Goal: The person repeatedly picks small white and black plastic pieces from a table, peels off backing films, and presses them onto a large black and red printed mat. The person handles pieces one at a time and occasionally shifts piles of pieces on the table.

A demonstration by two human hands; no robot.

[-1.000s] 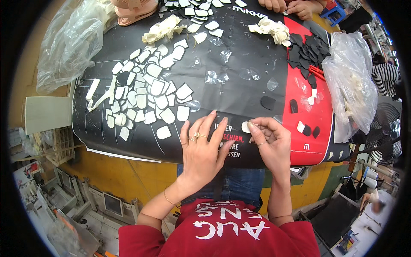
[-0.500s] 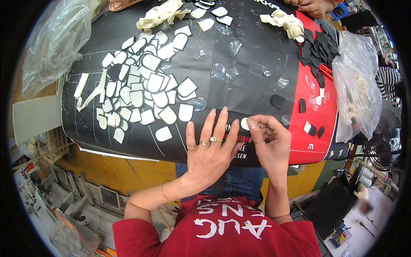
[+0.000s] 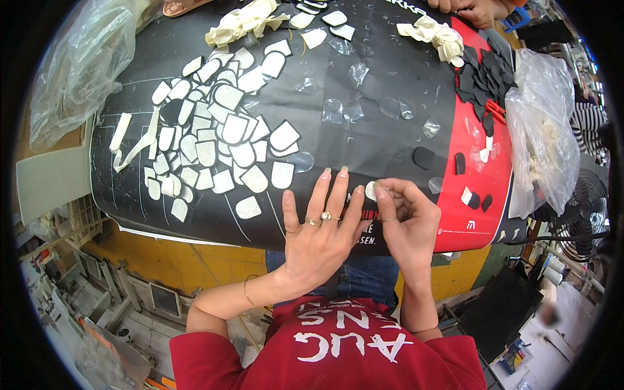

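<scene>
My left hand (image 3: 322, 227) lies flat on the black table cover (image 3: 364, 84), fingers spread, rings on two fingers. Its little finger touches a small white rounded piece (image 3: 370, 190). My right hand (image 3: 406, 218) pinches that same white piece between thumb and forefinger, just right of the left hand. Several white-faced, black-edged cut pieces (image 3: 214, 143) lie spread over the cover to the left of my hands. Clear plastic film scraps (image 3: 338, 110) lie beyond my hands.
A red section of cover (image 3: 478, 195) carries small black pieces (image 3: 481, 71). Clear plastic bags sit at the right (image 3: 543, 136) and far left (image 3: 78, 65). Cream glove-like heaps (image 3: 435, 36) lie at the far edge, where another person's hand (image 3: 478, 10) rests. A fan (image 3: 588, 211) stands right.
The view has shifted slightly nearer. Both hands stay on the same spot at the table's near edge, the right fingers working the small white piece; my left hand has barely moved.
</scene>
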